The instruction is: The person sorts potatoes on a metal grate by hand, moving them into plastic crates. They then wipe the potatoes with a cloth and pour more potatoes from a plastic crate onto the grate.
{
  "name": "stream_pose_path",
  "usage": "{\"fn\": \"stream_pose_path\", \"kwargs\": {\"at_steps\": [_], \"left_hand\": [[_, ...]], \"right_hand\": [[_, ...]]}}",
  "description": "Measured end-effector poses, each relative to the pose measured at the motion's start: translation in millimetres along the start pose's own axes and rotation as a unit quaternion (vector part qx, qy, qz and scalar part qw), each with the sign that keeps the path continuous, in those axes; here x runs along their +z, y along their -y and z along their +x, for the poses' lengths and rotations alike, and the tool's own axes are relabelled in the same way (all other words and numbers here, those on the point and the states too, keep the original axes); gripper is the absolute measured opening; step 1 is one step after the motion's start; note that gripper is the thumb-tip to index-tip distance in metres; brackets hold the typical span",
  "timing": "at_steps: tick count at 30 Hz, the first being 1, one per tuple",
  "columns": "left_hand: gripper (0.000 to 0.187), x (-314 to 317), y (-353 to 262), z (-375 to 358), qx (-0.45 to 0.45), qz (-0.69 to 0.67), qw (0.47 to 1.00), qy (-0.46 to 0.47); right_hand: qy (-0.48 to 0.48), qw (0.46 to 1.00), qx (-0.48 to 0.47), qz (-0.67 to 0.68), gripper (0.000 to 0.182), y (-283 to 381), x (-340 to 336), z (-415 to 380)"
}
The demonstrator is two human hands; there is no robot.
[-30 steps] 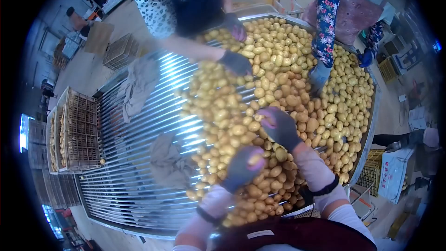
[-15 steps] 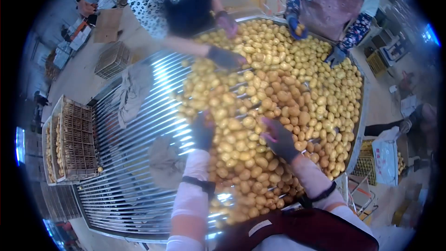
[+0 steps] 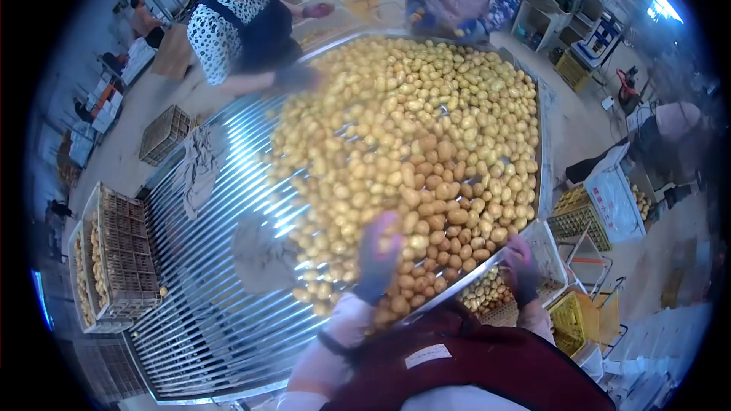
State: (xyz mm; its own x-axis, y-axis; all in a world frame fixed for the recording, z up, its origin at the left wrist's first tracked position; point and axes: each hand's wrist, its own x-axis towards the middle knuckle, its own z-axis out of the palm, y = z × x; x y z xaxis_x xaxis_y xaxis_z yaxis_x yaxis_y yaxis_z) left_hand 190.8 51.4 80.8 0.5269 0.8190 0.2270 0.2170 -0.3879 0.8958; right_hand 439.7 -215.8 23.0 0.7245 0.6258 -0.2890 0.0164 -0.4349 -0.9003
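While your left hand (image 3: 377,259) is at the near side of the potatoes (image 3: 430,205), your right hand (image 3: 522,270) is out past the metal rim (image 3: 449,291), above the crate (image 3: 551,257) with more potatoes in it. Main pile's spread over the slatted table (image 3: 221,274), on your right half. Left fingers look loosely bent, but it's blurry, so can't tell if you've got hold of anything. Right fingers look part curled; can't tell what's in that palm either. Step-wise I'd call it working through the pile by hand, one hand at the potatoes, one by the crate. Any next pick calls for fingers opened around a single potato, imo, and clearing that rim.
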Motion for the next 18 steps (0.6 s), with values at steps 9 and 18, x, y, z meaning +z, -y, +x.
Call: {"fn": "stream_pose_path", "kwargs": {"at_steps": [9, 18], "left_hand": [[0.072, 90, -58, -45, 0.317, 0.019, 0.911, 0.262], [0.073, 81, -25, -50, 0.149, -0.103, 0.937, 0.298]], "right_hand": [[0.227, 0.827, 0.095, 0.506, 0.033, 58, 72, -50], [0.235, 0.589, -0.052, 0.771, 0.054, -41, -36, -95]]}}
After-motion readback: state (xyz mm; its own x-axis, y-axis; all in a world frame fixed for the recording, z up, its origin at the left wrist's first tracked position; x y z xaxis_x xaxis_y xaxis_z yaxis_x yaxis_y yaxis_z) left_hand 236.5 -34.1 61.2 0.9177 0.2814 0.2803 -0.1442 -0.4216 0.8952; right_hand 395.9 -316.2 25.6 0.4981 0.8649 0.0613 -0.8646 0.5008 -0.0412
